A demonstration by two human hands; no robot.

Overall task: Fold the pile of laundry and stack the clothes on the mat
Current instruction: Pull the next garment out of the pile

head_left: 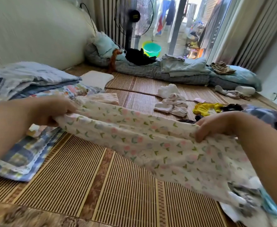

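We saw the bamboo mat (88, 174) under everything. The flowery cloth (150, 145) hung at its middle, soft and floppy, best held by corners. Our left hand (52, 110), nine o'clock, and right hand (216, 126), three o'clock, pinched it, wide apart.

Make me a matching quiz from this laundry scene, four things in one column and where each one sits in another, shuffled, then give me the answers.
Things
1. floral garment
2. yellow garment
3. green basin
4. black clothing

Places
A. at the foot of the standing fan, by the doorway
B. on the bamboo mat, to the right of the crumpled white clothes
C. stretched between the left hand and the right hand
D. on the rolled blue bedding along the far edge

Pairs: 1-C, 2-B, 3-A, 4-D
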